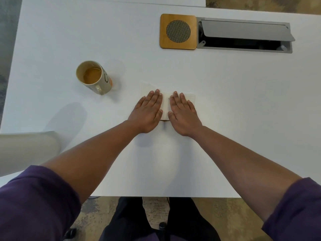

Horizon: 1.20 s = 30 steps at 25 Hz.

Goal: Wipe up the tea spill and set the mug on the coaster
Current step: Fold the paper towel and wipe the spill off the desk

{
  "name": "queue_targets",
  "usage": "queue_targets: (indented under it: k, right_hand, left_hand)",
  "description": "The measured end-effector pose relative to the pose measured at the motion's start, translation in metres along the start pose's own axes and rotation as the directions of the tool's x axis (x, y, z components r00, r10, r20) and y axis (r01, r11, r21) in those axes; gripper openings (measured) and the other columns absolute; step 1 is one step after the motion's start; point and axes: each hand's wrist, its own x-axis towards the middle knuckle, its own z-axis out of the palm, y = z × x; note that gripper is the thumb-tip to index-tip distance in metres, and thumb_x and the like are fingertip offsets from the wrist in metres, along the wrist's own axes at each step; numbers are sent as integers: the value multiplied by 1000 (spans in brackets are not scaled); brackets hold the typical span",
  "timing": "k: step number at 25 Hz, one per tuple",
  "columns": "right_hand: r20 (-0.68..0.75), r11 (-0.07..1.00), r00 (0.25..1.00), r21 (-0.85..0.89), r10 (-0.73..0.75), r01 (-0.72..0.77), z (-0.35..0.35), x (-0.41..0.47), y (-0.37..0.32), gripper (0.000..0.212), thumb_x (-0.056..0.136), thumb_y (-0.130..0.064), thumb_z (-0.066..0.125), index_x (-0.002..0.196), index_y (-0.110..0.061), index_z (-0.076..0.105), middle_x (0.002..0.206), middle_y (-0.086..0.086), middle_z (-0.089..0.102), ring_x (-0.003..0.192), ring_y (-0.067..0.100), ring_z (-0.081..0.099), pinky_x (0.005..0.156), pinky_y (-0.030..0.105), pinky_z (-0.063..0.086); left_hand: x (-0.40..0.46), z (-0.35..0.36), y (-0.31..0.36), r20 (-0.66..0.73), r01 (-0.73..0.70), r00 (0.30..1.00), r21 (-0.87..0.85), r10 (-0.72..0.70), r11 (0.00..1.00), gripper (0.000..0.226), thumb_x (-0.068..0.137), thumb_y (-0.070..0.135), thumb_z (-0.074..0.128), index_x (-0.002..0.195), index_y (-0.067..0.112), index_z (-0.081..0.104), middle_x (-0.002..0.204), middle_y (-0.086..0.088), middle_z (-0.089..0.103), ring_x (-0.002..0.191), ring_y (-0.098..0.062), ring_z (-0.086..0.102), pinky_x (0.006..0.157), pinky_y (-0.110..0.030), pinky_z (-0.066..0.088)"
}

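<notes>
Hands: left hand (147, 111) and right hand (184, 113) lie flat, fingers straight and together, palms pressing down on a white paper towel (165, 103) — nothing is gripped, they only bear down on it.
Towel: spread on the white tabletop (225, 101), right of the mug; a thin brown line shows at its near edge between the thumbs, likely tea soaking through.
Why pressed flat: open palms put weight across the sheet, which I judge is meant to blot the spill rather than smear it.
Mug: cream ceramic mug with dark lettering and an orange patch (94, 77), upright, part full of brown tea, handle toward the person; a faint wet ring sits on the tabletop just right of it.
Coaster: square bamboo coaster with a round woven insert (178, 31), far right of the mug, bare, touching a grey cable hatch (245, 34).
Stage: wiping under way — mug not yet moved.
</notes>
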Motion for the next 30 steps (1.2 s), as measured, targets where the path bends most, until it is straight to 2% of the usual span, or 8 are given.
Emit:
queue_targets:
  k: [4,6,8,10,14,18,23,30]
  right_hand:
    - [118,997,992,-54,-39,46,-10,3,7,89,91,-48,42,160,-17,-5,168,1,-18,154,19,-17,125,41,-3]
    - [180,988,981,-123,-70,93,-18,5,14,98,85,-42,50,160,-18,-8,167,0,-21,154,18,-18,125,39,0]
    - [188,968,977,-209,-102,142,-20,4,20,96,85,-22,50,160,-16,-8,167,2,-21,154,20,-16,125,38,4]
    - [151,952,980,-258,-132,167,-18,2,21,88,88,-7,43,160,-12,-6,168,6,-18,155,24,-12,126,40,9]
    - [93,952,985,-258,-144,164,-12,-1,18,72,95,-5,28,159,-9,-5,168,11,-15,155,27,-11,126,41,8]
    - [88,971,990,-199,-113,129,-4,-8,13,70,97,-6,26,159,-10,-5,168,9,-15,155,26,-12,126,40,4]
    - [71,995,996,-85,-53,60,8,-23,-5,70,97,-6,30,159,-7,-1,168,11,-10,155,28,-10,126,40,3]
    - [81,992,995,108,59,-67,20,-31,-34,77,99,-15,42,158,-7,-6,168,10,-12,155,26,-13,126,40,0]
  left_hand:
    - [3,-11,-3,98,-16,995,34,13,999,84,101,49,39,163,17,-9,171,-2,-18,157,-17,-15,128,-40,0]
    - [7,-20,-9,173,-61,984,76,47,995,100,91,50,53,162,18,-10,170,-3,-22,157,-18,-16,128,-38,1]
    - [7,-25,-14,230,-107,971,154,70,982,110,84,39,62,162,17,-12,168,-3,-26,156,-19,-19,123,-33,-2]
    - [6,-23,-16,235,-133,969,241,75,961,111,83,22,63,161,15,-15,167,-6,-29,156,-21,-19,118,-30,-3]
    - [2,-15,-12,171,-153,980,317,102,936,93,92,0,47,159,8,-18,167,-14,-26,157,-28,-16,128,-38,4]
    - [-6,-9,-12,164,-147,980,242,109,959,81,96,-2,35,160,9,-15,168,-11,-24,157,-26,-15,126,-36,7]
    - [-22,0,2,172,-79,984,127,57,989,83,95,-1,37,161,12,-12,169,-7,-23,158,-22,-14,122,-31,16]
    - [-35,9,35,195,55,980,-102,-34,993,86,92,-4,37,161,10,-12,170,-7,-20,157,-21,-17,124,-31,0]
